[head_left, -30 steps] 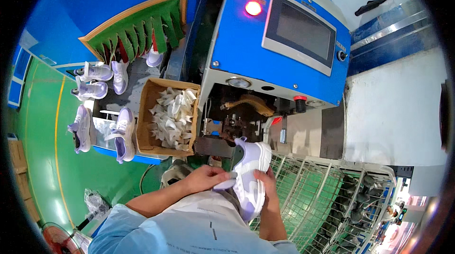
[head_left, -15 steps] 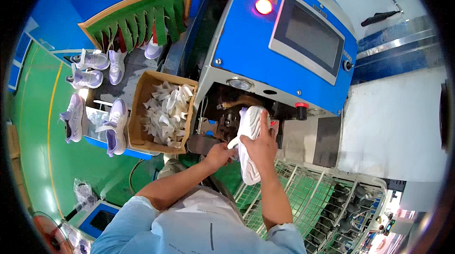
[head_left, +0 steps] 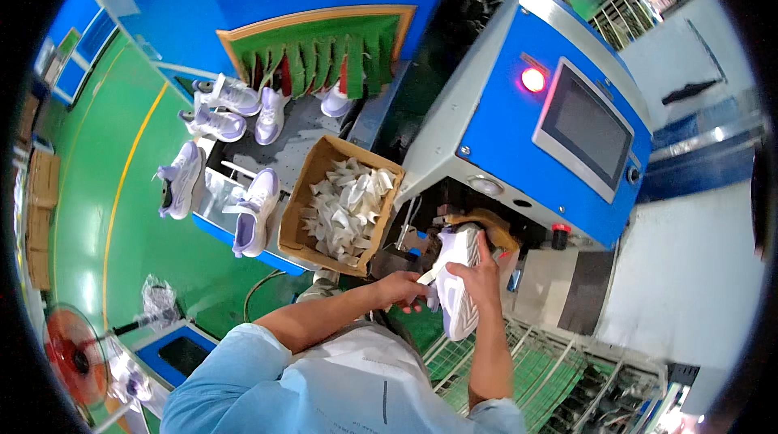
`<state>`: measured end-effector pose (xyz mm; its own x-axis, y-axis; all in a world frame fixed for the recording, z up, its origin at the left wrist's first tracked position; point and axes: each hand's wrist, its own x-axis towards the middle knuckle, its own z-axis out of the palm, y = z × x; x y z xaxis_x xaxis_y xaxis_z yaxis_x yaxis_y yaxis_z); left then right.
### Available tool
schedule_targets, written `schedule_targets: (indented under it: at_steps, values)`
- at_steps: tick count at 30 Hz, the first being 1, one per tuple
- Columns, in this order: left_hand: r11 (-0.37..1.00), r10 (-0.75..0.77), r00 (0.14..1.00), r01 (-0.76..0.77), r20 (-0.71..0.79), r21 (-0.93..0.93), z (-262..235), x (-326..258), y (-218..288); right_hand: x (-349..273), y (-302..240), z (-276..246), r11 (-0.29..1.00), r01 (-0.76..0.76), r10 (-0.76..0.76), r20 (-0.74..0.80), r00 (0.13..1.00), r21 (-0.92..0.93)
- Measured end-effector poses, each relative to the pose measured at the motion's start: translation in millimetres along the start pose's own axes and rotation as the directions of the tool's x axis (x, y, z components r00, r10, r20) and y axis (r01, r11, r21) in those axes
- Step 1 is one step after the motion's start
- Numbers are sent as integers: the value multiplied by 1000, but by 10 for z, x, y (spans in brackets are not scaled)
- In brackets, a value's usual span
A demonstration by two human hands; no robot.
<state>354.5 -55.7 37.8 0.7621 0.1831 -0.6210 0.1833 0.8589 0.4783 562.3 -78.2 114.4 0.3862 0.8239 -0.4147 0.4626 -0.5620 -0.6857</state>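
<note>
Just below the middle of the frame, the right hand [head_left: 480,278] is wrapped over the upper part of a white and pale lilac sports shoe [head_left: 455,288], sole turned outward and one end pushed up into the dark mouth of the big blue and grey machine with a screen [head_left: 519,142]. The left hand [head_left: 403,288] is closed on the shoe's near edge, pinching a pale tab or strip there; what that strip is I cannot tell. To my eye the thing to get right here is a square seat: keep the shoe steady with both hands, line it up with the tan pad inside the opening, and keep fingertips out of the gap.

Left of centre, an open brown cardboard box of crumpled white paper stuffing [head_left: 344,203] sits beside the machine. Farther to the upper left, more lilac shoes [head_left: 212,122] lie on a grey metal bench. A red lamp [head_left: 532,80] glows on the machine, and the green painted floor [head_left: 105,215] fills the left.
</note>
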Motion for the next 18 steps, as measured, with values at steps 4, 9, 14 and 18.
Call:
schedule_targets:
  at_steps: [4,9,14,18]
  values:
    - [941,61,994,-87,90,326,-14,-579,194,-331,81,-18,868,-3,-30,57,998,496]
    - [670,470,868,-470,162,574,402,-1030,99,-1076,580,395,-239,-362,111,396,912,901]
    - [242,600,771,-428,212,871,728,-1129,144,-1264,729,574,-410,-374,104,451,887,832]
    - [314,573,796,-432,194,845,657,-1014,58,-1257,1273,499,-11,-231,258,226,939,973]
